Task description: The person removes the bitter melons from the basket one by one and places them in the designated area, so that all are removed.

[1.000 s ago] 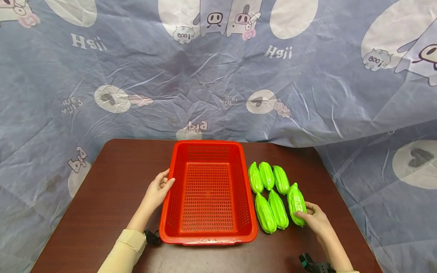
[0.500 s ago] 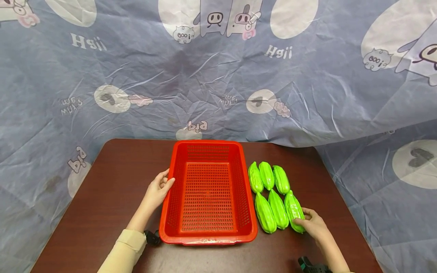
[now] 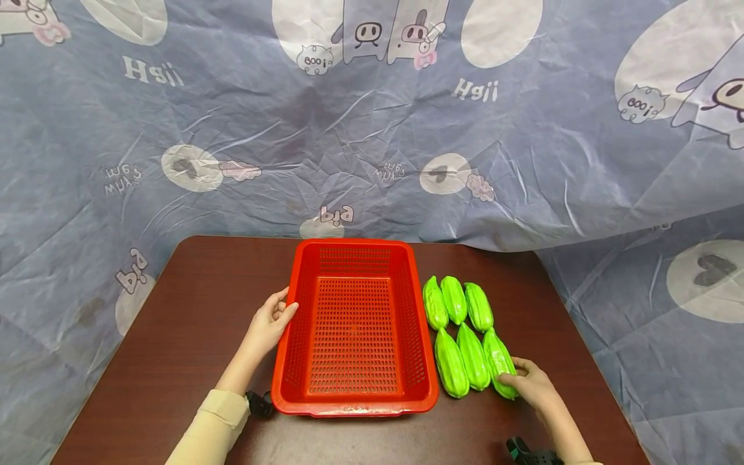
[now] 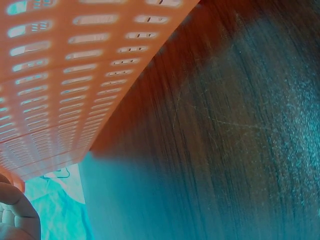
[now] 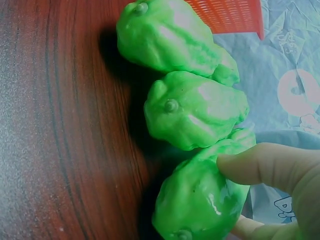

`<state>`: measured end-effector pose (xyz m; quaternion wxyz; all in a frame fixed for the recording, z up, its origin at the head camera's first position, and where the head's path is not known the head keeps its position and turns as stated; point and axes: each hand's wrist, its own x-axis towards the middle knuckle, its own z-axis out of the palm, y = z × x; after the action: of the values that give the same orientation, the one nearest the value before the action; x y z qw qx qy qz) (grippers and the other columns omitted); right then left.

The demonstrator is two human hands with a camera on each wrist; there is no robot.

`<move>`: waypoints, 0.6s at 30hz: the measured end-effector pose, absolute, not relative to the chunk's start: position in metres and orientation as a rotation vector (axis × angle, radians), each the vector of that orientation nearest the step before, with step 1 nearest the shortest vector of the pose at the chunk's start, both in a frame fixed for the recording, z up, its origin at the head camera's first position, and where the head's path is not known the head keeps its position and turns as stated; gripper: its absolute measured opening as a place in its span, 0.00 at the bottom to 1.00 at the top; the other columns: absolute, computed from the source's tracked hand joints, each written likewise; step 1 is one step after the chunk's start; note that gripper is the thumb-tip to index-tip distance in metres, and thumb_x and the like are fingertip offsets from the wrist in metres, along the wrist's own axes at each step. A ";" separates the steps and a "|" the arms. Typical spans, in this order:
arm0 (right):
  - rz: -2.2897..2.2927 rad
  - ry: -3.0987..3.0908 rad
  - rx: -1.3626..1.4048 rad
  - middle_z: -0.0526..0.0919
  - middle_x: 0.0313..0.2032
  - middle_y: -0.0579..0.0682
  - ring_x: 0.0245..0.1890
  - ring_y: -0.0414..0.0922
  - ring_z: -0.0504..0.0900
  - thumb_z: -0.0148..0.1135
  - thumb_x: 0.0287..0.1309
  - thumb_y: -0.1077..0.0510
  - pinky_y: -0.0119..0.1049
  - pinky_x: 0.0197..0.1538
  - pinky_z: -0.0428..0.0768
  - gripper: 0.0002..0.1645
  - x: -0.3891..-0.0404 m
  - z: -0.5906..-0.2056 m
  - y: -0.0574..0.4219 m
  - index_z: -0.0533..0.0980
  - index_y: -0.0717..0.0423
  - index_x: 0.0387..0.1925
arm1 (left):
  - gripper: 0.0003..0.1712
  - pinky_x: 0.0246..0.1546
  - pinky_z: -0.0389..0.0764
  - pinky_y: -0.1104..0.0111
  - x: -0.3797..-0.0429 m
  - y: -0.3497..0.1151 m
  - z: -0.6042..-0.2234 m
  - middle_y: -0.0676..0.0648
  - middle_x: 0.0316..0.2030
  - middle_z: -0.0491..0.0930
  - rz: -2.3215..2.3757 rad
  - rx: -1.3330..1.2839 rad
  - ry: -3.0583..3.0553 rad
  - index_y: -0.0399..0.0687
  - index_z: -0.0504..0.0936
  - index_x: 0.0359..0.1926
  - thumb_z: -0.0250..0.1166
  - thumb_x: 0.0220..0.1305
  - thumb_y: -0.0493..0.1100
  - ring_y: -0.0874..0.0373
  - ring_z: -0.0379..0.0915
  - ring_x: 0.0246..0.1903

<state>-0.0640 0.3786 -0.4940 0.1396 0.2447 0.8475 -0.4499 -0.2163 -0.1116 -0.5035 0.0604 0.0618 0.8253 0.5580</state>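
A red plastic basket (image 3: 354, 408) with perforated sides sits mid-table. My left hand (image 3: 272, 321) grips its left rim, thumb over the edge; in the left wrist view, curled fingers (image 4: 19, 207) show beside the basket's slotted wall (image 4: 65, 75). To the basket's right, several bright green bitter melons lie in two rows. My right hand (image 3: 531, 384) holds the front-right bitter melon (image 3: 498, 361) between thumb and fingers. In the right wrist view the thumb (image 5: 250, 162) presses on this melon's side, close beside the neighbouring bitter melon (image 5: 195, 110).
The brown table (image 3: 192, 342) ends at a blue-grey cartoon-printed cloth (image 3: 372, 129) hung behind it and at the right. Another row of bitter melons (image 3: 453, 299) lies behind the front row. A dark wrist device (image 3: 260, 405) sits near the basket's front-left corner.
My right hand has brought its bitter melon left and toward me, up against the front row. The left hand and the basket have stayed put.
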 end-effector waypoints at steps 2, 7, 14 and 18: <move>-1.302 2.446 0.712 0.69 0.57 0.76 0.54 0.64 0.75 0.64 0.61 0.54 0.45 0.47 0.79 0.48 -0.064 -0.494 0.378 0.51 0.78 0.69 | 0.34 0.29 0.74 0.74 -0.216 -0.111 -0.504 0.41 0.38 0.77 1.690 0.183 2.496 0.38 0.62 0.72 0.59 0.72 0.47 0.62 0.70 0.28; -1.313 2.434 0.712 0.69 0.57 0.76 0.53 0.63 0.76 0.63 0.63 0.54 0.45 0.47 0.80 0.48 -0.064 -0.492 0.376 0.51 0.78 0.69 | 0.33 0.29 0.74 0.73 -0.216 -0.111 -0.504 0.41 0.38 0.77 1.690 0.180 2.505 0.38 0.62 0.72 0.59 0.72 0.46 0.61 0.71 0.28; -1.307 2.427 0.700 0.67 0.58 0.77 0.53 0.62 0.76 0.62 0.64 0.52 0.46 0.48 0.79 0.48 -0.064 -0.491 0.375 0.50 0.79 0.70 | 0.33 0.30 0.76 0.73 -0.216 -0.111 -0.505 0.40 0.39 0.78 1.710 0.181 2.494 0.38 0.62 0.72 0.60 0.72 0.46 0.61 0.73 0.30; -1.310 2.436 0.697 0.68 0.58 0.76 0.52 0.60 0.77 0.62 0.65 0.51 0.45 0.47 0.79 0.49 -0.063 -0.490 0.374 0.50 0.79 0.69 | 0.34 0.31 0.76 0.73 -0.216 -0.111 -0.504 0.40 0.39 0.78 1.706 0.184 2.496 0.38 0.62 0.72 0.60 0.72 0.47 0.62 0.73 0.30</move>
<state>-0.0635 0.3742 -0.4904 0.1443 0.2417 0.8451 -0.4546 -0.2162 -0.1111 -0.5040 0.0562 0.0606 0.8228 0.5623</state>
